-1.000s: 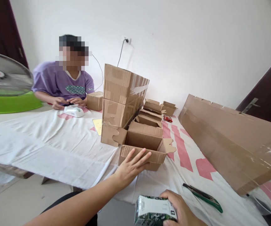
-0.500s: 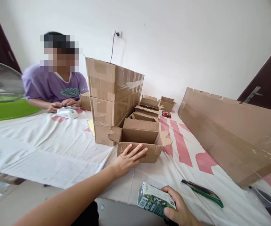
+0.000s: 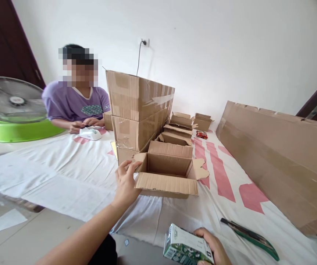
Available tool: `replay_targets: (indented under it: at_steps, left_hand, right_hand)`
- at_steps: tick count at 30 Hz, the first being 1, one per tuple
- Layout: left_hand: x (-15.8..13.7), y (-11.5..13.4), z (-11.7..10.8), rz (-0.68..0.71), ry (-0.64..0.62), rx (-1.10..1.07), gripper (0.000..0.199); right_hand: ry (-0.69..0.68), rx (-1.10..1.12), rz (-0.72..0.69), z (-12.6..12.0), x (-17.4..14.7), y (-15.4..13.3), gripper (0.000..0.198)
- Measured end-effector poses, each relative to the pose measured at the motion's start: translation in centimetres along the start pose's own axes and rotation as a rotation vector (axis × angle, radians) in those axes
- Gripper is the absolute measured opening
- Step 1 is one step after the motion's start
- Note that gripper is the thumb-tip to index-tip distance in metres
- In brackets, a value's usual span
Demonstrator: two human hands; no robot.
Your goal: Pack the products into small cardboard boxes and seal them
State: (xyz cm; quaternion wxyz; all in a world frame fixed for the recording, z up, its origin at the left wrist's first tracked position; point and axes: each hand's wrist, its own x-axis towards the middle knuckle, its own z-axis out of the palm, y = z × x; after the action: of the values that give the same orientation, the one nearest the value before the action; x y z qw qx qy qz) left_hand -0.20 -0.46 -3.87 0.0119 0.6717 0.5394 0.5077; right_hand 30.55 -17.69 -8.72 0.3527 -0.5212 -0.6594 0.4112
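Observation:
In front of me stands an open cardboard box (image 3: pixel 172 187), its flaps folded outward. My left hand (image 3: pixel 128 180) is at the box's near left corner, fingers curled over the left flap and thumb by the front flap. Low in the view, my right hand (image 3: pixel 213 244) is closed around the side of a small green and white carton (image 3: pixel 187 243) with a barcode, held by the table's near edge. Part of that hand is cut off by the frame. To its right lies a green utility knife (image 3: pixel 253 237).
Taped cardboard boxes (image 3: pixel 125 97) are stacked on the left. More open boxes (image 3: pixel 180 121) run back toward the wall, near a red toy car (image 3: pixel 202 135). A long cardboard panel (image 3: pixel 271 158) stands right. Across the table sits a person (image 3: pixel 75 101) beside a green-based fan (image 3: pixel 17 130).
My left hand has moved from the box's front to its left corner. The front flap, upright before, now lies folded outward. My right hand still holds the carton. The view has shifted slightly.

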Motion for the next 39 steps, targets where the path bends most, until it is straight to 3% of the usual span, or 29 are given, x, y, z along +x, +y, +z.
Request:
replay_targets:
  at_steps: [4,12,15,18,20,23,25,27,28,30,33,35,39]
  left_hand:
    - [0.2,0.2,0.9,0.195,-0.049,-0.113,0.046]
    - [1.4,0.3,1.1,0.487,-0.097,-0.019,0.030]
    - [2.4,0.4,0.7,0.510,-0.147,0.045,0.023]
    - [3.7,1.1,0.5,0.448,-0.197,0.056,0.035]
    - [3.9,1.9,0.3,0.377,-0.144,0.065,0.055]
    - [1.9,3.3,-0.5,0.348,0.077,0.148,0.082]
    - [-0.5,3.9,-1.3,0.511,0.235,0.185,0.085]
    - [-3.1,4.2,-1.8,0.802,0.303,0.172,0.074]
    - [-4.1,4.2,-1.9,0.942,0.243,0.166,0.062]
    - [-5.3,4.0,-1.4,1.138,-0.037,0.181,0.043]
    - [-4.9,3.1,1.0,1.134,-0.449,0.278,0.041]
    - [-3.7,2.3,3.0,1.075,-0.508,0.361,0.046]
    - [-1.8,1.0,5.6,1.122,-0.450,0.456,0.045]
  right_hand:
    - [0.010,-0.028,-0.017,0.0,0.1,-0.2,0.064]
    - [0.036,-0.035,0.007,0.2,0.0,-0.7,0.061]
    - [0.029,-0.041,0.004,0.3,0.0,-0.5,0.062]
    - [0.017,-0.034,0.003,0.3,0.1,-0.4,0.063]
    - [0.013,-0.034,-0.008,0.3,0.2,-0.5,0.063]
    - [0.024,-0.037,-0.014,0.4,0.1,-0.5,0.066]
    - [0.028,-0.025,-0.013,0.5,0.1,-0.5,0.069]
    - [0.021,-0.010,-0.022,0.5,0.1,-0.5,0.072]
    - [0.014,-0.008,-0.030,0.6,0.1,-0.5,0.073]
    - [0.005,-0.007,-0.036,0.6,0.2,-0.7,0.072]
    - [-0.014,0.005,-0.014,0.6,0.3,-1.3,0.067]
    - [-0.033,0.027,-0.007,0.7,0.4,-1.7,0.064]
    - [-0.022,0.055,-0.010,0.8,0.3,-2.3,0.060]
